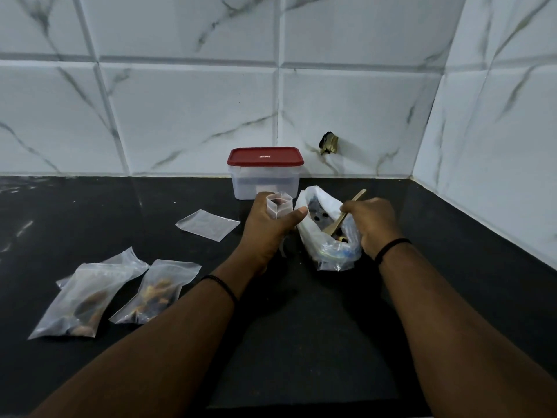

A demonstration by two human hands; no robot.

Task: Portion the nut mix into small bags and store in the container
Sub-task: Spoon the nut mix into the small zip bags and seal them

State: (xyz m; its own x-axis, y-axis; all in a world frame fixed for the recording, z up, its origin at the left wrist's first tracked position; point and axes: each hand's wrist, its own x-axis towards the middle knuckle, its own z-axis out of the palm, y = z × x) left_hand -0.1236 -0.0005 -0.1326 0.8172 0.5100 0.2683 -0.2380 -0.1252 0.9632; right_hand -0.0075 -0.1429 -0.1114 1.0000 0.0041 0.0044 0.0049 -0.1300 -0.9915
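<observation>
The left hand (268, 224) grips a small bag (279, 205) upright, mouth held open, just beside the large bag of nut mix (327, 233). The right hand (372, 223) has its fingers curled around a wooden spoon (346, 214) dipped into the mix. Two filled bags (90, 294) lie at the left of the dark surface (301, 342); one empty bag (208, 224) lies flat nearby. The red-lidded container (265, 173) stands closed by the wall. To portion well, lift a level spoonful, keep the small mouth wide and close to the source, and tip slowly.
</observation>
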